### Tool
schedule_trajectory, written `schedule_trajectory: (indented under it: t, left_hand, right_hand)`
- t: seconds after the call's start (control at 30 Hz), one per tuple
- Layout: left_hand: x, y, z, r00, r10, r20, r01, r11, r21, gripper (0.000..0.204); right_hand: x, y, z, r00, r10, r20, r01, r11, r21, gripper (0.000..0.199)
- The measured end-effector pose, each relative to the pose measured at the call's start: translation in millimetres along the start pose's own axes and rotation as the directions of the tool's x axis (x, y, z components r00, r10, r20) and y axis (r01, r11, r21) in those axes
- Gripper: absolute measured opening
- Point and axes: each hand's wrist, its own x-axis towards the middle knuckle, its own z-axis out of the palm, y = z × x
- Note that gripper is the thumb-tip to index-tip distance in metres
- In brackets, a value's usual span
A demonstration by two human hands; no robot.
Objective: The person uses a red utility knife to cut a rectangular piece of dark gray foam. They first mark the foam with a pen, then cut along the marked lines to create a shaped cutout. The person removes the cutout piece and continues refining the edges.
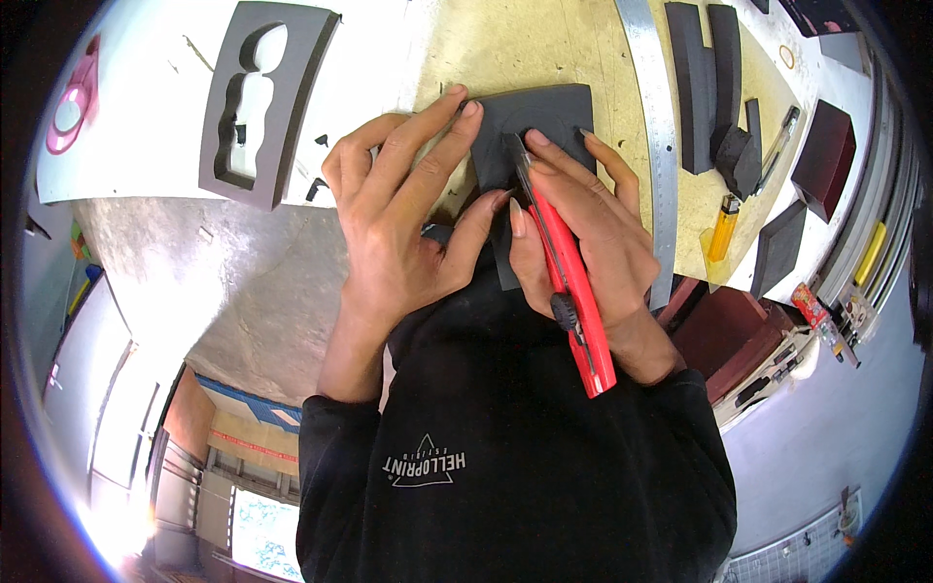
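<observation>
We pin the dark foam piece [535, 121] flat at the bench's [544, 44] near edge with our left hand [403, 219], fingers spread open. Our right hand [583, 228] grips the red knife [573, 282], blade on the foam. It looks light and soft, likely to shift, so we judge pressing beside the cut best.

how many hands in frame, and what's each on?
2. The left hand presses flat on the dark foam piece on the yellowish cutting board. The right hand grips the red utility knife, blade on the same foam.
</observation>
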Motion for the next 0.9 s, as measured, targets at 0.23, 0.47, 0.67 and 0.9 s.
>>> schedule_trajectory:
  t: [0.23,0.47,0.67,0.9]
  left_hand:
    - [1.7,1.7,-0.8,1.0,-0.005,0.006,0.005,1.0,-0.001,0.062]
    - [-0.2,0.1,1.4,1.0,0.008,-0.006,-0.008,1.0,0.026,0.065]
    - [0.8,-0.2,2.8,1.0,0.021,-0.013,-0.02,0.999,0.034,0.064]
    - [-0.6,0.9,3.0,1.0,-0.001,0.01,0.001,0.998,0.066,0.063]
  right_hand:
    - [-1.5,-3.8,2.9,1.0,-0.011,-0.002,0.011,0.997,-0.074,0.025]
    - [-8.9,-12.2,18.2,0.998,0.001,-0.061,-0.011,0.988,-0.157,0.025]
    - [-4.5,-17.0,13.9,1.0,0.0,0.002,0.0,0.976,-0.216,0.027]
    - [4.8,-12.8,-1.6,0.991,-0.014,0.13,0.043,0.975,-0.217,0.029]
